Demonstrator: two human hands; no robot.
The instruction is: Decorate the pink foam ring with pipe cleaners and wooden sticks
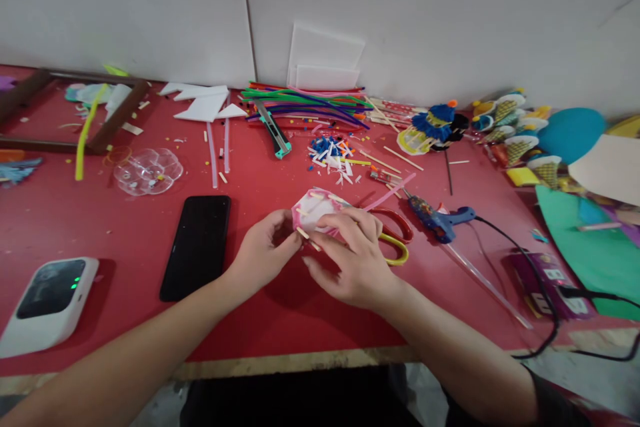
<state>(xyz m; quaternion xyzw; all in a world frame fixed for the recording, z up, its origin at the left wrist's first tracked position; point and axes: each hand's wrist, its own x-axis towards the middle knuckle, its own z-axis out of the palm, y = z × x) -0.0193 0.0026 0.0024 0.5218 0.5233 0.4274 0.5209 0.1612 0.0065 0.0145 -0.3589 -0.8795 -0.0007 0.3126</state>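
Observation:
A small white craft piece (313,209) has a pink fuzzy edge and short pale wooden sticks on it. My left hand (267,247) pinches its left side between thumb and fingers. My right hand (353,250) bends its fingers over the right side, hiding part of it, while its thumb stays lower and apart. A short wooden stick (303,233) juts out at the lower edge, by my left thumb. From behind my right hand a pink pipe cleaner (393,192) runs up to the right; its other end is hidden.
Scissors (397,250) lie partly behind my right hand. Farther right are a blue glue gun (437,217) and a purple power strip (550,283). A cutter knife (273,130), pipe cleaners (310,103) and cut bits (333,153) lie behind; a black phone (196,247) lies left.

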